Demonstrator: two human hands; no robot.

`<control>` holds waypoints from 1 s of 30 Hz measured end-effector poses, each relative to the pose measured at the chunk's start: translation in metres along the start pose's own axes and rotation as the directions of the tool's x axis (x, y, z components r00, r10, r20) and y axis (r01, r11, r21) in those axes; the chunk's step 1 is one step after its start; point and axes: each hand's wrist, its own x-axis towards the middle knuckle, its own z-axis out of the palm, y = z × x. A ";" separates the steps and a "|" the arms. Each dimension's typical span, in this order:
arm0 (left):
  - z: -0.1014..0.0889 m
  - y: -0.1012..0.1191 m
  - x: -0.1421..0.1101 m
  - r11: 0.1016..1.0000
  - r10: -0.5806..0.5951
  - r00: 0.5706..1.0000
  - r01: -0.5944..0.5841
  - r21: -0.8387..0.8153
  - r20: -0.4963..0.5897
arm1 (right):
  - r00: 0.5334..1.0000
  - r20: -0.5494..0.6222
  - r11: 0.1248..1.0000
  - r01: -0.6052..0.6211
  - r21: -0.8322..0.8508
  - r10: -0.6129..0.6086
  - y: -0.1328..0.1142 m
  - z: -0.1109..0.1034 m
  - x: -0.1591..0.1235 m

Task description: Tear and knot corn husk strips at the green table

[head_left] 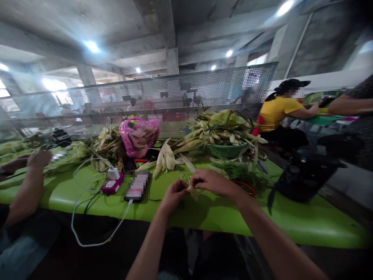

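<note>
Just above the front part of the green table (163,210), both hands pinch a small pale piece of corn husk (194,191). My left hand (174,195) has its fingertips closed on the left end. My right hand (210,182) comes in from the right, fingers bent down onto the same piece, partly hiding it. Behind the hands lies a bunch of pale corn husk (165,158). A green basket (225,151) heaped with dry husks (220,126) stands farther back, with thin green strands (237,171) in front of it.
A phone (137,186) on a white cable, a magenta power socket (113,184) and a pink plastic bag (139,136) sit left. A black bucket-like container (301,175) stands right. A perforated metal screen (175,93) runs behind. Another person's hands (37,159) are at far left.
</note>
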 end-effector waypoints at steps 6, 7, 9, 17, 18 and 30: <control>-0.001 0.005 -0.003 1.000 -0.023 1.000 0.023 -0.006 0.006 | 0.998 -0.062 0.999 -0.035 -0.038 0.033 -0.009 0.007 0.002; -0.001 0.006 -0.004 1.000 -0.027 1.000 0.027 -0.017 0.012 | 0.996 -0.080 0.998 -0.041 -0.043 0.037 -0.009 0.009 0.002; -0.001 0.008 -0.005 0.999 -0.032 0.999 0.033 -0.041 0.027 | 0.993 -0.108 0.998 -0.049 -0.048 0.044 -0.007 0.011 0.001; 0.000 0.009 -0.006 0.999 -0.037 0.999 0.038 -0.015 0.015 | 0.995 -0.090 0.999 -0.036 -0.006 0.036 -0.001 0.007 -0.003; 0.000 0.009 -0.007 0.999 -0.044 0.999 0.044 -0.007 0.007 | 0.996 -0.080 1.000 -0.031 0.002 0.031 -0.001 0.005 -0.004; 0.001 0.008 -0.006 0.998 -0.062 0.998 0.062 0.002 -0.024 | 0.978 -0.161 0.989 -0.143 -0.046 0.134 -0.004 0.023 -0.006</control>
